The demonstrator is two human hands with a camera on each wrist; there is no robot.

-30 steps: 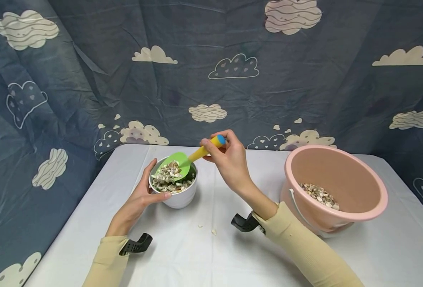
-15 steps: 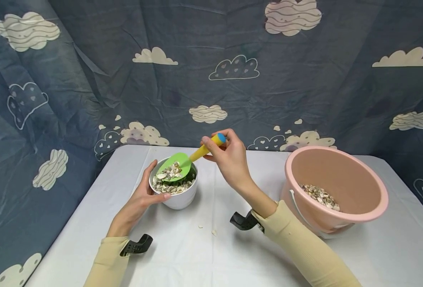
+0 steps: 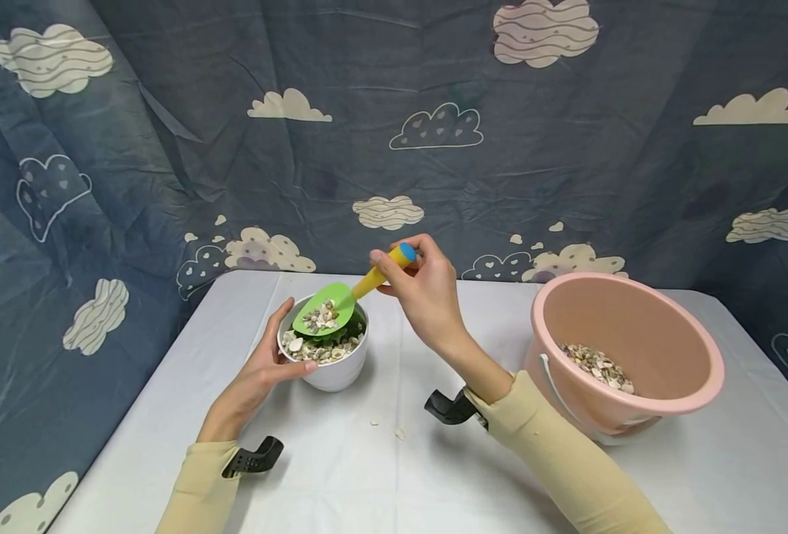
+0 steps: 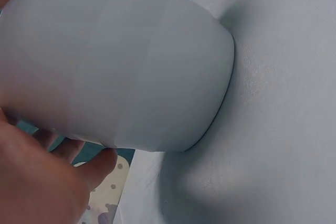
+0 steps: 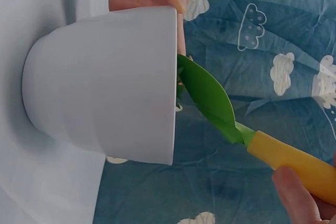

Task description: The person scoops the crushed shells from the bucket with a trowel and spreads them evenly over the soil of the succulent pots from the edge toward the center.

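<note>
A white pot (image 3: 337,373) filled near its rim with small pebble-like pieces, perhaps shells, stands on the table. My left hand (image 3: 260,371) grips it from the left, thumb at the near rim and fingers around the far side; the left wrist view shows the pot's smooth wall (image 4: 126,61). My right hand (image 3: 427,293) holds a toy shovel by its yellow, blue-tipped handle (image 3: 375,280). The shovel's green blade (image 3: 336,302) tilts down into the pot's mouth with some pieces lying on it. In the right wrist view the blade (image 5: 210,95) overlaps the pot's rim.
A pink bucket (image 3: 691,352) with a white handle stands at the right, holding a layer of the same pieces (image 3: 596,366). Two loose bits (image 3: 399,434) lie on the white tablecloth (image 3: 340,475). A dark curtain with cloud prints hangs behind the table.
Pieces have slid off the green blade into the pot, so fewer lie on it now. The right hand has shifted slightly, tilting the shovel. The left hand stays on the pot.
</note>
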